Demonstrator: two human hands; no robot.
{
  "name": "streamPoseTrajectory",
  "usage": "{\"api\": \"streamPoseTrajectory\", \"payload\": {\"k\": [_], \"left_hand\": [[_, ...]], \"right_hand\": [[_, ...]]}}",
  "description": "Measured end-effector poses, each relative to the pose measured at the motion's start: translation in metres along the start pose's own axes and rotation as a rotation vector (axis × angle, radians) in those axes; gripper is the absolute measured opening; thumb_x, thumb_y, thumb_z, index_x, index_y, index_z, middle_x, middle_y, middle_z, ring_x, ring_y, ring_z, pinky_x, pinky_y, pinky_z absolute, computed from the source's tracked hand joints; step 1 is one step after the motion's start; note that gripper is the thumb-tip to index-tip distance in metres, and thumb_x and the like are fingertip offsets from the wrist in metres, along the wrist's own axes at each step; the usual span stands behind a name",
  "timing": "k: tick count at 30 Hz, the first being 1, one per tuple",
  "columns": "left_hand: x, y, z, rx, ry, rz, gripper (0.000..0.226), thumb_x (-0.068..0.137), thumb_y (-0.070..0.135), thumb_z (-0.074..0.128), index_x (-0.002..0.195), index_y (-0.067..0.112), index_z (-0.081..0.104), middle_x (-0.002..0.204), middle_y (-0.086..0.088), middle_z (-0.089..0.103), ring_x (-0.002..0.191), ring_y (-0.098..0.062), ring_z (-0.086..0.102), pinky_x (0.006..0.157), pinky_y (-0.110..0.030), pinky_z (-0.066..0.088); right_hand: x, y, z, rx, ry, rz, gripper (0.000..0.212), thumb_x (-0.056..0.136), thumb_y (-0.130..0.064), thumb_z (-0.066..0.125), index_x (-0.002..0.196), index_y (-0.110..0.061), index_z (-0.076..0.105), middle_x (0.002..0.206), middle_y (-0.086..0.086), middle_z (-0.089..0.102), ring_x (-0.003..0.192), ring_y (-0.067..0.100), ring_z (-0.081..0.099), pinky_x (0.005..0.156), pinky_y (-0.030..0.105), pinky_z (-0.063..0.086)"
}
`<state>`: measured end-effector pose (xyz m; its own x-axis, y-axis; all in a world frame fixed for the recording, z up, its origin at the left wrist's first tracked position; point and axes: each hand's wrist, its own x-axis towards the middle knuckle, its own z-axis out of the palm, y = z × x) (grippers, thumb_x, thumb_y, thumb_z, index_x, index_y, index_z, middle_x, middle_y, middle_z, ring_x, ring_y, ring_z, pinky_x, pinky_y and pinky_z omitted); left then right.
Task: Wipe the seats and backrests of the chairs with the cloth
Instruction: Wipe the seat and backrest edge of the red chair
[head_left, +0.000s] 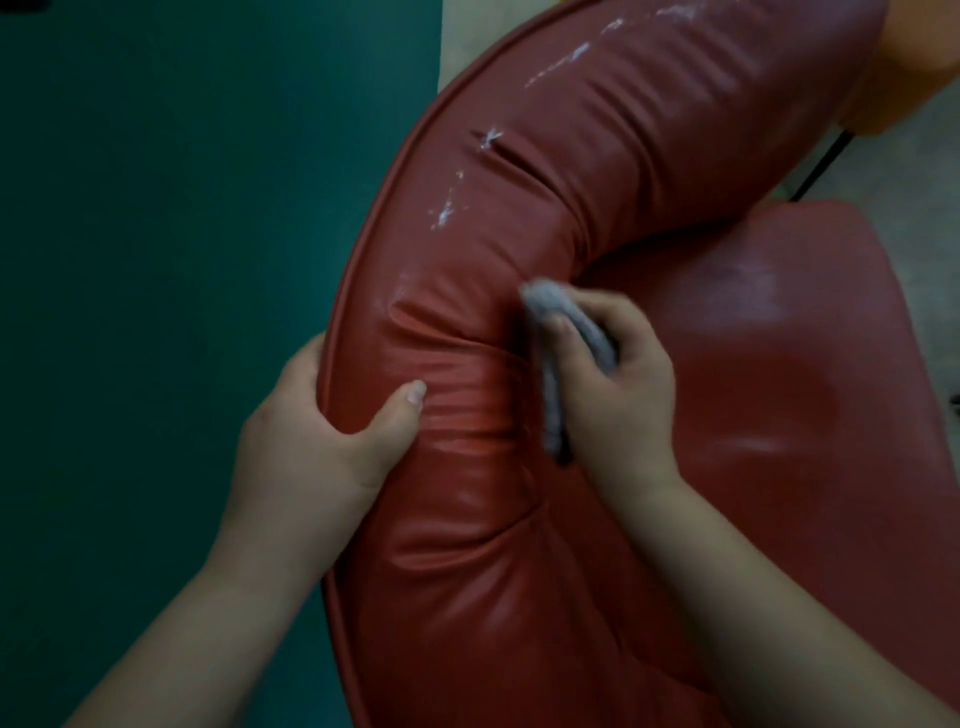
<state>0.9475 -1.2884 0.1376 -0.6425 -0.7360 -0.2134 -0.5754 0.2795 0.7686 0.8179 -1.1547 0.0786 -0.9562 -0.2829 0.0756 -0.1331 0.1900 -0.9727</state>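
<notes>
Both forearms reach in over the red curved backrest of the chair. Left hand grips its outer rim, thumb pressed on the padding, steadying it. Right hand clamps a bunched grey cloth against the backrest's inner face, above the seat. Backrest wiping is under way; white scuffs farther along likely need the next pass. No containers are visible.

Wall: a dark teal surface filled the left side of the view.
Floor: pale, visible at upper right.
Orange object: blurred, at the top right corner.
Black leg: thin, slanting over the floor.
</notes>
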Motion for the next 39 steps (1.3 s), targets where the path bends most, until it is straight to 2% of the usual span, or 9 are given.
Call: {"api": "streamPoseTrajectory", "payload": {"k": [4,9,13,17,22,28,34,37,39], "left_hand": [[-0.001,0.000,0.000,-0.001,0.007,-0.009,0.044,0.057,0.068,0.057,0.096,0.047,0.058,0.084,0.050,0.057,0.081,0.023,0.056,0.063,0.004,0.036],[0.002,-0.002,-0.003,0.050,-0.019,0.017,0.053,0.059,0.070,0.054,0.106,0.045,0.054,0.083,0.054,0.052,0.080,0.029,0.051,0.062,0.007,0.033],[0.012,-0.006,-0.004,0.061,-0.066,0.039,0.060,0.055,0.072,0.050,0.109,0.045,0.050,0.080,0.038,0.056,0.076,0.032,0.047,0.061,0.006,0.034],[0.031,-0.006,-0.013,0.107,-0.153,0.088,0.081,0.052,0.073,0.051,0.127,0.042,0.049,0.093,0.035,0.054,0.079,0.027,0.049,0.065,0.004,0.034],[0.070,0.001,-0.026,0.111,-0.315,0.157,0.107,0.047,0.073,0.057,0.146,0.043,0.031,0.130,0.027,0.050,0.115,-0.001,0.055,0.091,-0.019,0.039],[0.099,0.009,-0.028,0.121,-0.532,0.238,0.082,0.047,0.068,0.063,0.122,0.068,0.031,0.099,0.045,0.054,0.089,0.020,0.056,0.069,0.002,0.038],[0.099,0.004,-0.024,0.116,-0.624,0.260,0.107,0.046,0.071,0.059,0.141,0.045,0.018,0.122,0.022,0.049,0.104,-0.004,0.057,0.083,-0.021,0.042],[0.103,0.002,-0.023,0.121,-0.627,0.276,0.108,0.043,0.074,0.057,0.140,0.047,0.018,0.112,0.028,0.046,0.100,0.000,0.055,0.079,-0.019,0.042],[0.108,-0.001,-0.023,0.099,-0.629,0.289,0.108,0.043,0.073,0.058,0.140,0.049,0.021,0.108,0.034,0.046,0.097,0.011,0.049,0.072,-0.007,0.038]], "right_hand": [[-0.004,-0.017,0.032,-0.014,-0.101,-0.224,0.017,0.084,-0.034,0.064,0.100,-0.033,0.060,0.090,-0.015,0.057,0.090,0.005,0.059,0.084,0.018,0.045],[-0.054,0.035,-0.012,-0.191,-0.169,0.194,0.026,0.086,-0.016,0.067,0.079,-0.037,0.053,0.088,-0.002,0.063,0.084,0.011,0.060,0.080,0.035,0.049],[-0.025,0.004,0.003,-0.035,0.086,0.110,0.011,0.089,-0.028,0.062,0.087,-0.038,0.059,0.087,-0.017,0.065,0.083,-0.002,0.061,0.077,0.018,0.047],[0.002,-0.032,0.043,-0.082,0.044,-0.138,0.010,0.087,-0.036,0.059,0.095,-0.040,0.054,0.094,-0.008,0.060,0.091,0.005,0.059,0.084,0.019,0.046],[-0.014,-0.024,0.036,-0.152,0.114,0.083,0.011,0.086,-0.032,0.060,0.083,-0.038,0.051,0.088,-0.013,0.059,0.088,0.005,0.058,0.082,0.024,0.045],[0.024,-0.056,0.064,-0.197,0.241,-0.064,0.010,0.086,-0.038,0.060,0.091,-0.043,0.053,0.096,-0.014,0.061,0.093,-0.002,0.059,0.084,0.014,0.043],[0.009,-0.042,0.052,-0.325,0.432,0.332,0.013,0.091,-0.032,0.059,0.084,-0.036,0.049,0.087,-0.014,0.060,0.083,0.001,0.057,0.080,0.030,0.047],[0.029,-0.065,0.064,-0.279,0.420,0.055,0.008,0.086,-0.037,0.060,0.091,-0.039,0.055,0.097,-0.009,0.062,0.093,0.005,0.059,0.084,0.020,0.046],[0.044,-0.075,0.081,-0.376,0.195,-0.163,0.019,0.084,-0.035,0.063,0.100,-0.025,0.063,0.097,-0.002,0.060,0.092,0.012,0.060,0.082,0.027,0.050]]}}
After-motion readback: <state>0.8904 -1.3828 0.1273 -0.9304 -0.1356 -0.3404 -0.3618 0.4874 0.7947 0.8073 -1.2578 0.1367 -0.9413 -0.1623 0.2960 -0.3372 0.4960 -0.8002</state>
